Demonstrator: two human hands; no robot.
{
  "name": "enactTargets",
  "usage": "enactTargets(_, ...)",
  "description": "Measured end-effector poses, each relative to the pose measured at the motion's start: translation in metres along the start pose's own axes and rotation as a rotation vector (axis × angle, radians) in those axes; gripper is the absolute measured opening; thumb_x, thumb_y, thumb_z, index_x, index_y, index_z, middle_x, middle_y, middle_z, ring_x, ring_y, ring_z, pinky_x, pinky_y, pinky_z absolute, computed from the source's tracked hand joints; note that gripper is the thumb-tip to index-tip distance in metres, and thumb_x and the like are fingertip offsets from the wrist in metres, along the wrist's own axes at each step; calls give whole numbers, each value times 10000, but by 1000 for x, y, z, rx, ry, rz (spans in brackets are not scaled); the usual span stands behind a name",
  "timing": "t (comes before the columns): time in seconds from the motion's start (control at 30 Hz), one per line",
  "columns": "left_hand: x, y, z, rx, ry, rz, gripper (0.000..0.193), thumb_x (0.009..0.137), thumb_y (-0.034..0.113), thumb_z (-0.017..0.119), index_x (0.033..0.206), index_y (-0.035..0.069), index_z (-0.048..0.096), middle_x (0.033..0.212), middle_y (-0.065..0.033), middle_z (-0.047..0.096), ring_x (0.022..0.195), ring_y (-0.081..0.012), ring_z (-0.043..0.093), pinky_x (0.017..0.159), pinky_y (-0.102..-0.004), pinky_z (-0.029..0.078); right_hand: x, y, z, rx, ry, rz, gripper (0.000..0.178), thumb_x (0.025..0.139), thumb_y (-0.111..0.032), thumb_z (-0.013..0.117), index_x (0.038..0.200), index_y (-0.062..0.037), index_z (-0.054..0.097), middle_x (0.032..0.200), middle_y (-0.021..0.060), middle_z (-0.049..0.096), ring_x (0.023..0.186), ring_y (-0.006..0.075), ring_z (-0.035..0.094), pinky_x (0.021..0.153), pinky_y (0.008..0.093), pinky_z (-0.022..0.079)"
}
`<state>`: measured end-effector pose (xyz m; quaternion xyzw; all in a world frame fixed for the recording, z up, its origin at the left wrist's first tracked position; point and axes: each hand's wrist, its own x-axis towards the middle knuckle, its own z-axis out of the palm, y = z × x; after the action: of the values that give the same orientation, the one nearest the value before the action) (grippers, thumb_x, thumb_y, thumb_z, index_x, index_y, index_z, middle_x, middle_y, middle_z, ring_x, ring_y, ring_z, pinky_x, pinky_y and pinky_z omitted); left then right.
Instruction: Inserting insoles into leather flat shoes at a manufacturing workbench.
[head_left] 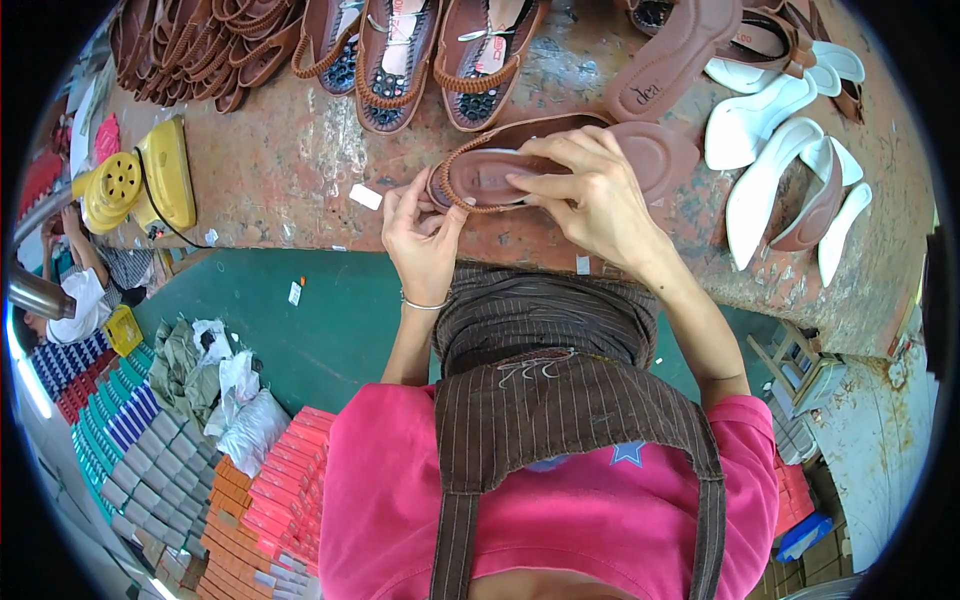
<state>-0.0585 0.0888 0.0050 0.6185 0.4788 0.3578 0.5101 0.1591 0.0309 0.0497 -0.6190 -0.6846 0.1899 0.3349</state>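
Note:
A brown sandal (484, 176) with a braided strap edge lies near the front edge of the workbench. My left hand (420, 232) grips its left end, thumb on the rim and fingers curled around the outside. Over its right part is my right hand (598, 195), thumb and fingers bent inward onto the brown insole lining the sandal. Whether those fingers pinch the insole or only press on it, I cannot tell. Another brown insole (665, 160) lies flat just beyond my right hand, partly under a second printed insole (645, 85).
Finished-looking sandals (395, 75) stand along the far side, beside a heaped pile of brown sandals (205, 50). White insole pieces (755, 200) lie to the right. A yellow lamp-like device (165, 175) with a black cord sits left. Stacked shoe boxes (290, 480) fill the floor lower left.

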Motion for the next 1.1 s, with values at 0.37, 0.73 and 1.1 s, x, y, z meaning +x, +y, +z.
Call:
enactTargets(0.37, 9, 1, 7, -37, 71, -136, 452, 749, 21, 822, 1136, -79, 611, 1003, -42, 533, 807, -96, 601, 636, -200, 551, 15, 5, 19, 83, -140, 37, 236, 715, -41, 730, 948, -60, 768, 1057, 117, 695, 979, 278, 631, 918, 389, 459)
enactTargets(0.73, 22, -6, 7, 101, 90, -91, 172, 827, 52, 759, 917, -45, 649, 681, -18, 623, 585, -54, 575, 530, -226, 505, 12, 0, 32, -14, -258, -119, 332, 737, -21, 605, 1052, -21, 711, 1322, 150, 572, 1273, 276, 510, 1087, 408, 404)
enactTargets(1.1, 33, 7, 3, 43, 28, -216, 100, 909, 46, 643, 847, -33, 635, 662, -31, 625, 494, -62, 563, 405, -244, 494, -9, -14, 20, -398, -312, -65, 390, 787, -102, 576, 1155, -103, 704, 1330, 106, 603, 1312, 232, 505, 1182, 403, 264)
